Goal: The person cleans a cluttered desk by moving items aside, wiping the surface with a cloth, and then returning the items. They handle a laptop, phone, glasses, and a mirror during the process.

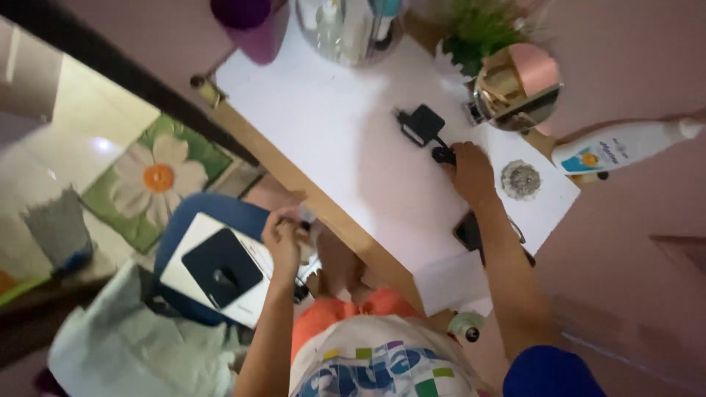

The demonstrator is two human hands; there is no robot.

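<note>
A white rectangular tabletop (346,140) is filling the centre. The right hand (469,173) is pinching a small black plug (443,154) at one o'clock; the left hand (283,239) is curling around a small whitish object (305,218) at seven o'clock.

white table (346,140), black charger (422,125), green daisy-patterned mat (158,180), orange shorts (334,312)

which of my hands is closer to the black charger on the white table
Right. Your right hand rests on the white table at the cable end of the black charger. Your left hand is off the table, down by the white laptop.
</note>
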